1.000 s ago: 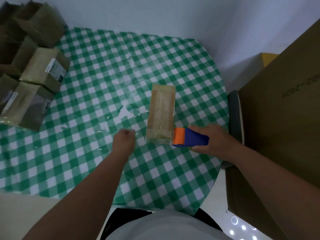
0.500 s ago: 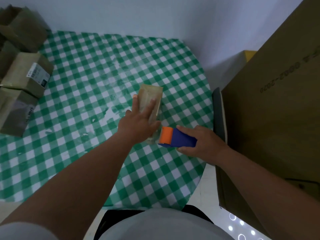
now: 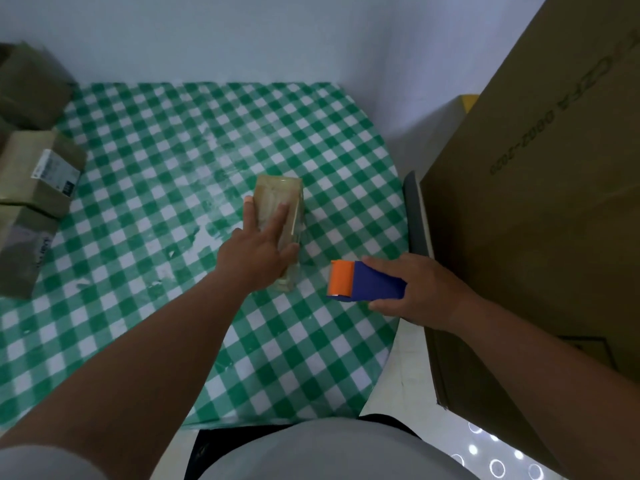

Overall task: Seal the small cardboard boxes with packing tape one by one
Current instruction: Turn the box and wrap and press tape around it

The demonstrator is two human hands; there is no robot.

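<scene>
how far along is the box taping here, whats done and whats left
Looks done: the small box mid-table already carries shiny tape along its top. In hand: the left hand lies flat on that box with straight fingers, while the right hand grips the tape dispenser, held apart from the box. Left: the stack of boxes at the table's left edge; whether those are sealed I cannot tell.

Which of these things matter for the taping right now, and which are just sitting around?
In the job:
box, left hand on it
tape dispenser, held in right hand
stacked boxes

Lying about:
big carton
yellow thing behind it
checked tablecloth
</scene>
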